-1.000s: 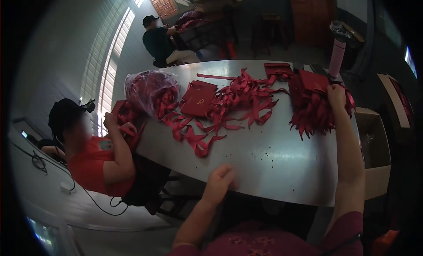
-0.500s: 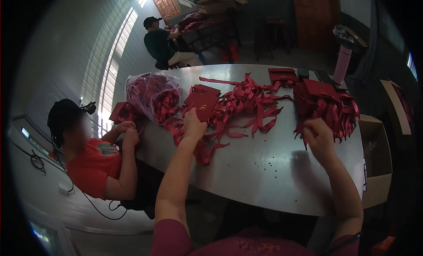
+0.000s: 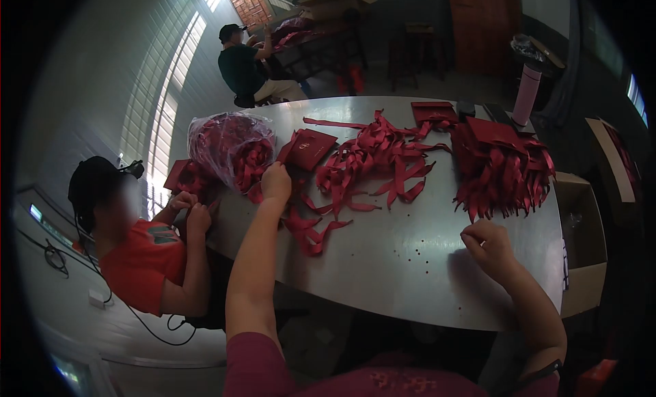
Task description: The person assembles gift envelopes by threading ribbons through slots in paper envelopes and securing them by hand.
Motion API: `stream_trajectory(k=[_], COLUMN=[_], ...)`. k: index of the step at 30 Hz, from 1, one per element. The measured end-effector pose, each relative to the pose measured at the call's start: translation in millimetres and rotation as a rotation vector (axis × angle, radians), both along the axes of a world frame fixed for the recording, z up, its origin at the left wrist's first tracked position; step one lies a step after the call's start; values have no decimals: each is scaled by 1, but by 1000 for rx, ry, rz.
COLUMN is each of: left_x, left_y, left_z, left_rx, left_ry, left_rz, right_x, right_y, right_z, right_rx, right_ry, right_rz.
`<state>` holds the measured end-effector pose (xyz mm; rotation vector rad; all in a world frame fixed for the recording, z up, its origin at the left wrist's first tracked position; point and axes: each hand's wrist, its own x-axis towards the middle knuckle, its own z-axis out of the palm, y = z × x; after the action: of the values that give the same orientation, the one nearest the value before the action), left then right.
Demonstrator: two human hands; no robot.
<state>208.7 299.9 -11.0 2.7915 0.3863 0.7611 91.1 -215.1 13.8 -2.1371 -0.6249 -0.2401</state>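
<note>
My left hand is closed on a red envelope-like bag at its lower corner, beside the plastic-wrapped bundle. Another red bag with a gold mark lies just right of it. Over the front right of the metal table, my right hand is raised with its fingers curled together; whether anything small is between them is too small to tell. Beyond it a stack of red bags has ribbons hanging toward me. Loose red ribbons lie tangled in the middle.
A person in an orange shirt sits at the left table edge, hands near red bags. A pink bottle stands at the far right corner. An open carton is beside the table. Another person sits further back.
My left hand came up from the near edge to the red bags, then shifted left, and a bag now tilts there. My right hand left the stack and moved toward me.
</note>
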Motion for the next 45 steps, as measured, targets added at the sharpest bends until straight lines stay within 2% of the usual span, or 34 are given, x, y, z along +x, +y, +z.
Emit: stream_trajectory(k=[2,6,8,9,11,12,14,15,17,21,24,26,27,28,30,31,33,35,37,38,39,40,41,45], left_x=[-1,-20,-42,-52,-71,-79,-92,-100,-117,-145,-164,-179,-188,-197,-211,-220,-236,-244,-251,-254,-259,-263,-266,-261], left_y=[11,13,-4,-13,-29,-39,-60,-73,-103,-144,-173,-197,-207,-217,-241,-255,-268,-263,-260,-259,-259,-260,-261,-244], left_z=[16,56,76,84,97,100,102,106,111,105,96,85,78,71,64,66,53,23,-3,-15,-15,-13,-12,-5], left_rx=[-29,42,-522,-526,-934,-941,-1278,-1285,-1507,-1620,-1514,-1324,-1324,-1279,-1239,-1310,-1381,-1237,-1265,-1302,-1305,-1425,-1544,-1611], left_ry=[-138,-239,-174,-176,-153,-151,-174,-164,-139,-69,-50,-103,-100,-129,-149,-152,-163,-105,-96,-66,-65,-49,-31,73], left_rz=[6,-54,-136,-142,-305,-317,-468,-485,-595,-683,-670,-652,-655,-652,-645,-626,-573,-656,-624,-615,-609,-549,-488,-422], right_x=[-12,-30,-35,-36,-37,-38,-38,-38,-36,-35,-34,-31,-32,-36,-45,-51,-47,-39,-38,-37,-39,-41,-43,-52], right_y=[-5,-16,-21,-21,-19,-16,-6,0,13,39,56,62,64,67,74,78,75,73,56,49,42,38,33,39], right_z=[5,8,7,7,6,8,14,17,22,37,45,53,55,55,58,65,45,19,-4,-11,-12,-13,-12,-5], right_rx=[-26,-14,-1,-4,24,19,60,56,156,349,543,595,648,649,297,320,300,293,375,373,511,644,694,866], right_ry=[0,47,48,45,71,68,110,108,140,349,153,211,277,279,-203,-186,-144,-115,141,146,485,823,940,900], right_rz=[-33,-78,-99,-104,-87,-99,-51,-71,-12,37,-31,-29,-33,-41,-189,-222,-237,-217,-140,-130,-12,104,154,132])
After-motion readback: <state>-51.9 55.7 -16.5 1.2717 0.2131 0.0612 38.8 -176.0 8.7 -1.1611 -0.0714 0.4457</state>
